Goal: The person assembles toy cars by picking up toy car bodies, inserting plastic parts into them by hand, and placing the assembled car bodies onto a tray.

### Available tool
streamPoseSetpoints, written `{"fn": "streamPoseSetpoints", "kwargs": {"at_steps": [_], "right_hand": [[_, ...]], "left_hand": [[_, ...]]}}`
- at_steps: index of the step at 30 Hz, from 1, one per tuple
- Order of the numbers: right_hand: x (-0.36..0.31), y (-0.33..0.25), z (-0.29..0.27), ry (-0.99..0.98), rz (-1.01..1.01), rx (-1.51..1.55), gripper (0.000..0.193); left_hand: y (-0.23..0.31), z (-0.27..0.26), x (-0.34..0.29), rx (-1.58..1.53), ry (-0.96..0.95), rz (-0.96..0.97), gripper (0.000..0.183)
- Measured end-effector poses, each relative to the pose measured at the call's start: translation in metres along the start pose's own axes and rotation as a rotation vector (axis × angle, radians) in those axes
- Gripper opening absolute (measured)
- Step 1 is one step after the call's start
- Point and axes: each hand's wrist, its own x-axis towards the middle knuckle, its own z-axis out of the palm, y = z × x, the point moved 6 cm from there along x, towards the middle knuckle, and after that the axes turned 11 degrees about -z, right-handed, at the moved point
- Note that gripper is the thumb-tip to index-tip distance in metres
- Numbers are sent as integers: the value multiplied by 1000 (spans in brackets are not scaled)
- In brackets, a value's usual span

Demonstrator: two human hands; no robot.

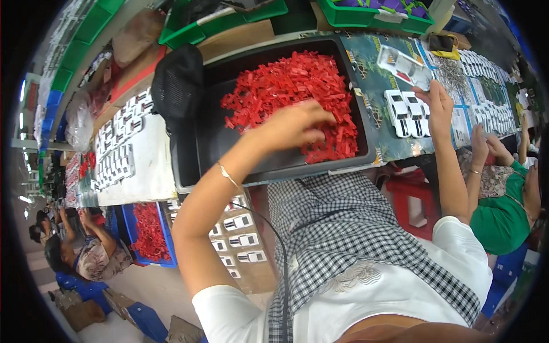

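My left hand (290, 127) is over a heap of small red plastic pieces (286, 80) in a black tray (214, 134). Its thumb and fingers are bent and apart, with the fingertips down among the pieces; nothing shows held between them. Right of the tray, my right hand (437, 106) is raised and pinches one end of a white toy car body (403, 66). Inside that hollow body a bit of red shows. Below it on the table, several white toy car bodies (408, 114) lie side by side, close to my right hand.
A black mesh-like thing (178, 83) hangs over the tray's left rim. Rows of white car bodies (117, 140) lie on the table at left. Green crates (377, 17) stand behind. A blue bin (170, 234) holds more red pieces. A co-worker in green (497, 211) sits at right.
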Motion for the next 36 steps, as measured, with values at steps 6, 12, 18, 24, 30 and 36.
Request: {"fn": "streamPoseSetpoints", "kwargs": {"at_steps": [6,12,18,24,30,36], "right_hand": [[-4,-54,76,-324,-24,-6,36],[-18,-72,189,-725,-58,-6,25],[-12,-72,252,-704,-235,-8,30],[-63,-57,329,-1191,-814,-413,18],[-80,-28,374,-1273,-1130,-663,27],[-55,-52,351,-1147,-729,-364,24]], "left_hand": [[0,-81,-10,-366,630,-23,28],[-1,-54,1,-440,127,-55,38],[-101,-65,-44,-1065,467,-343,31],[-149,-104,-64,-1396,762,-202,37],[-156,-105,-63,-1315,785,-212,40],[-158,-99,-64,-1303,828,-259,40]]}}
